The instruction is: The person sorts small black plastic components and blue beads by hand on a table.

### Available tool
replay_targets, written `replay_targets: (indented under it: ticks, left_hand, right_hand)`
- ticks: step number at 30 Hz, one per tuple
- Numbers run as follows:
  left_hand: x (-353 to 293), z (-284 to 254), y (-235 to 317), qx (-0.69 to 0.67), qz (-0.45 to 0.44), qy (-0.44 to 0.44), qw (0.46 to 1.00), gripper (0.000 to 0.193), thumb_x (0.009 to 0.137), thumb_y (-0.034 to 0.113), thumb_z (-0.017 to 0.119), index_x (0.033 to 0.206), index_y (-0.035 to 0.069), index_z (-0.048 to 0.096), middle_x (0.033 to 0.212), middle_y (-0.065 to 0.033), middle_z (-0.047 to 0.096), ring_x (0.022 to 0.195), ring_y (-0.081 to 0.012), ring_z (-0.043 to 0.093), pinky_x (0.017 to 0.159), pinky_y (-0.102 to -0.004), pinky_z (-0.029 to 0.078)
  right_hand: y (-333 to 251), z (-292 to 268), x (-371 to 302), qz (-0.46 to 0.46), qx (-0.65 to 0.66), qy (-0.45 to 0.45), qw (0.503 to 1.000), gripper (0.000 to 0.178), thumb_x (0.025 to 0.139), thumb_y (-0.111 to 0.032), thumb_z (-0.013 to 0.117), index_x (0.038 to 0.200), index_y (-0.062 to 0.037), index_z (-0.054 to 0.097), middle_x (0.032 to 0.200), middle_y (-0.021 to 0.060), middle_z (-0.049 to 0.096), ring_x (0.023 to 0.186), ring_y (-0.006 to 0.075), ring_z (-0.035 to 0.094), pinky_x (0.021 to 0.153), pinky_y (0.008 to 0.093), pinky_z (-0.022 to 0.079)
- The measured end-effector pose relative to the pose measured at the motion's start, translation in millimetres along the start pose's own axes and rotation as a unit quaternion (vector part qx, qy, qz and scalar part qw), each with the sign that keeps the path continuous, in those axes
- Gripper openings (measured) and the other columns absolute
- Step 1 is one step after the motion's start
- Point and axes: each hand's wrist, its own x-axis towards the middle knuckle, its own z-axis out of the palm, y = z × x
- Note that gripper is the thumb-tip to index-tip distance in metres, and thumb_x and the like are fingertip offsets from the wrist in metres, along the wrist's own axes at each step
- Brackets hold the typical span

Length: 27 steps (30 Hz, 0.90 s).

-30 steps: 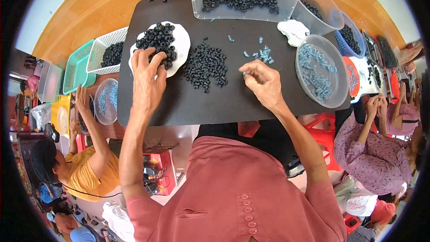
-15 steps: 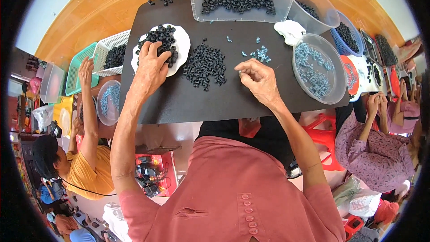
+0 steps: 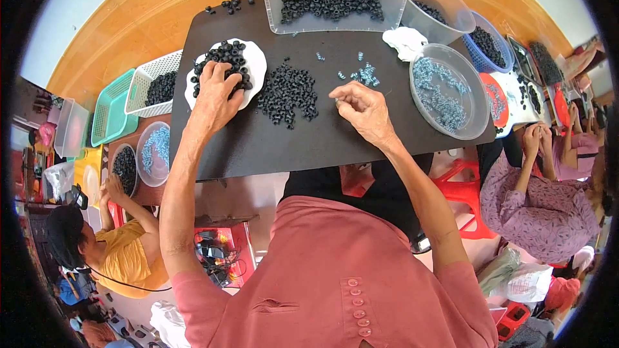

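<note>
My left hand [image 3: 218,93] rests on a heap of small black ring-shaped parts [image 3: 237,55] in a white scalloped plate [image 3: 258,67]. Its fingers are apart and bent down among the parts; some fingertips are hidden. Above the dark table my right hand [image 3: 364,111] is closed in a pinch. A tiny bit of something shows at its fingertips, too small to name. Just beyond that hand lies a little cluster of blue coiled pieces [image 3: 365,75]. Between my hands spreads a pile of smaller black parts [image 3: 287,95].
A clear bin [image 3: 269,6] of black parts stands at the table's far edge. A round clear tub [image 3: 482,113] of blue coils and a crumpled white cloth [image 3: 405,42] are at the right. Left are a white basket [image 3: 138,87] and a co-worker [image 3: 126,251]; other people sit right.
The view has shifted slightly, so the table's things appear a little to the left. My hands keep nearly the same places. The co-worker at the left has lowered a raised arm toward a bowl.
</note>
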Motion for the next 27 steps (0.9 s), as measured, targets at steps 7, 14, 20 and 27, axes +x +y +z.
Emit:
replay_targets:
  ticks: [7,14,20,27]
  left_hand:
    - [3.9,1.9,1.6,-0.011,-0.006,-0.004,1.000,0.026,0.072,0.007,0.068,0.097,0.001,0.065,0.121,-0.0176,0.050,0.120,-0.0368,0.041,0.100,-0.0448,0.038]
    - [2.5,11.4,-0.5,-0.017,-0.023,0.004,1.000,0.022,0.072,0.007,0.065,0.093,0.000,0.064,0.123,-0.0177,0.050,0.121,-0.0375,0.040,0.104,-0.0457,0.034]
    - [1.9,7.8,0.7,-0.020,-0.021,-0.004,1.000,0.021,0.072,0.005,0.063,0.092,0.000,0.064,0.125,-0.0173,0.050,0.123,-0.0376,0.039,0.104,-0.0460,0.033]
    - [-2.3,-2.6,17.7,-0.098,-0.015,0.103,0.990,0.021,0.073,0.002,0.062,0.094,0.001,0.063,0.110,-0.0142,0.058,0.115,-0.0370,0.044,0.099,-0.0451,0.037]
  right_hand:
    - [4.3,1.6,0.4,0.000,0.011,0.002,1.000,0.015,0.084,0.004,0.057,0.096,-0.0010,0.065,0.087,-0.0027,0.053,0.072,0.0023,0.049,0.063,0.0175,0.041]
    - [8.1,0.8,0.8,-0.006,0.003,-0.004,1.000,0.016,0.084,0.005,0.057,0.097,-0.0002,0.065,0.088,-0.0017,0.053,0.072,0.0023,0.049,0.063,0.0173,0.041]
    - [5.3,4.0,1.4,-0.018,0.000,0.017,1.000,0.014,0.081,0.001,0.061,0.094,0.0004,0.066,0.079,-0.0009,0.056,0.065,0.0028,0.050,0.059,0.0196,0.043]
    - [6.7,2.1,2.1,-0.022,-0.017,0.018,0.999,0.014,0.081,-0.001,0.061,0.094,0.0007,0.066,0.078,-0.0009,0.056,0.065,0.0031,0.052,0.060,0.0198,0.044]
